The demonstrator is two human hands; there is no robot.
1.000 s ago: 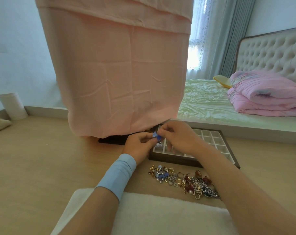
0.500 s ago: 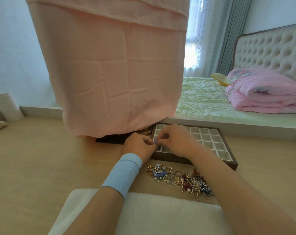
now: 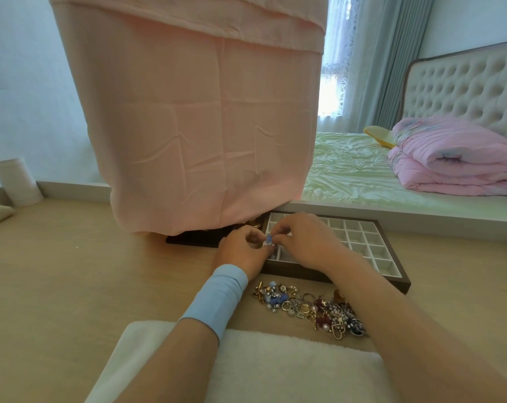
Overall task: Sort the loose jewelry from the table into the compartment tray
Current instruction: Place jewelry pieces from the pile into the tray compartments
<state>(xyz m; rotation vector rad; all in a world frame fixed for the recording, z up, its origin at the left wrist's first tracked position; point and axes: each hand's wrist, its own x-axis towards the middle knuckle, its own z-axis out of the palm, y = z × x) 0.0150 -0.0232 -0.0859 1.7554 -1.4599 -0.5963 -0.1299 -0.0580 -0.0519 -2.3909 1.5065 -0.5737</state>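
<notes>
left hand (image 3: 242, 251) + right hand (image 3: 304, 242): grips still pinch one blue piece (image 3: 268, 239) | stays over tray (image 3: 393, 251) left cells | unreleased; pile (image 3: 307, 309) waits on desk (image 3: 72, 271)

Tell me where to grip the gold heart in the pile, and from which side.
Pinch the gold heart by its rim, from above on the near side. It looks flat on the table at the pile's near edge, so that side seems free; other pieces crowd its far side. The left hand and right hand pinch a blue piece.
</notes>
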